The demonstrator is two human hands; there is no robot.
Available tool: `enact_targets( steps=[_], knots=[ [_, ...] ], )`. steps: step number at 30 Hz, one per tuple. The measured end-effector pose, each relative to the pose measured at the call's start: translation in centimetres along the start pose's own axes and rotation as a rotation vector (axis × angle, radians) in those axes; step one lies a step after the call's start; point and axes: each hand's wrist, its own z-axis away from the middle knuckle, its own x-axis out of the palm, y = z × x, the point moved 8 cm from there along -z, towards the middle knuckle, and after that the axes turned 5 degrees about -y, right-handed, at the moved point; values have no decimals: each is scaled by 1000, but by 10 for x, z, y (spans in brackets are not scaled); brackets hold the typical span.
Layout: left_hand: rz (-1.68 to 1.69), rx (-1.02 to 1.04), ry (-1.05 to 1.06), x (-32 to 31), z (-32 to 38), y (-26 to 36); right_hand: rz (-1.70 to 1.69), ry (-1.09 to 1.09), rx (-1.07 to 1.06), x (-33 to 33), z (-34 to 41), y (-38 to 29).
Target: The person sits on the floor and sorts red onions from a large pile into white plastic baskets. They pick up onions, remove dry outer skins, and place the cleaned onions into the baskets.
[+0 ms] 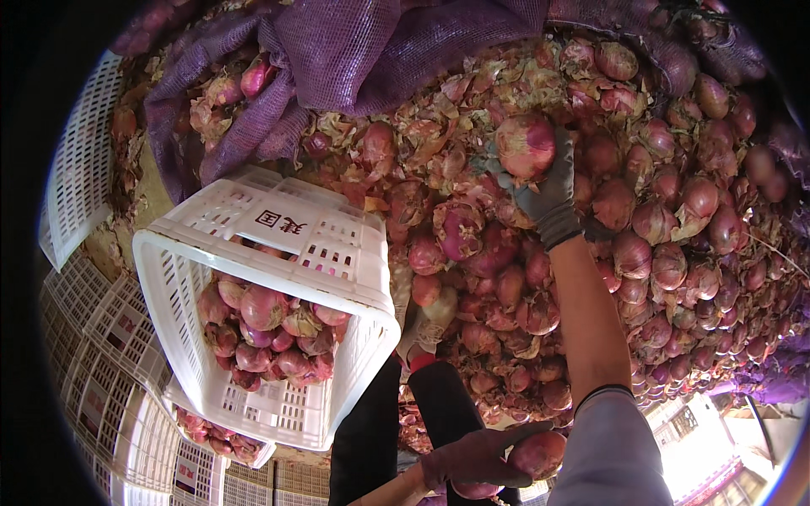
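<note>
My right hand (545,199), in a grey glove, reaches out over the heap with its fingers around a large red onion (525,147) that still has its dry skin. Close to my body, my left hand (471,456), in a dark glove, grips another red onion (538,454) between thumb and fingers. One more onion (476,489) shows just below that hand; whether the hand holds it too I cannot tell. A white plastic crate (266,239) stands left of my legs, partly filled with red onions (262,307).
Loose onions (633,256) spread widely to the right. Dry onion skins (436,136) cover the ground ahead, below a purple mesh sack (342,57). At far left lies a white perforated crate (82,164). Stacked crates (104,379) line the lower left. My legs (364,417) are beneath me.
</note>
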Motion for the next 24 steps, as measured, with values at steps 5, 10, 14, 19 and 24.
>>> enact_targets(
  steps=[5, 10, 14, 19, 24],
  knots=[
    [39, -1, 26, 5, -1, 0, -182, -113, 174, 30, 17, 12],
    [-27, -9, -4, 4, -1, 6, 378, -300, -47, 41, 36, 5],
    [177, -296, -103, 6, -3, 2, 1339, -507, -528, 150, 111, 9],
    [15, -327, -135, 7, -5, -4, 1301, -376, -94, 175, 135, 47],
    [176, -97, -29, 16, 0, -16, 1831, 84, -342, 54, 53, -6]
  ],
)
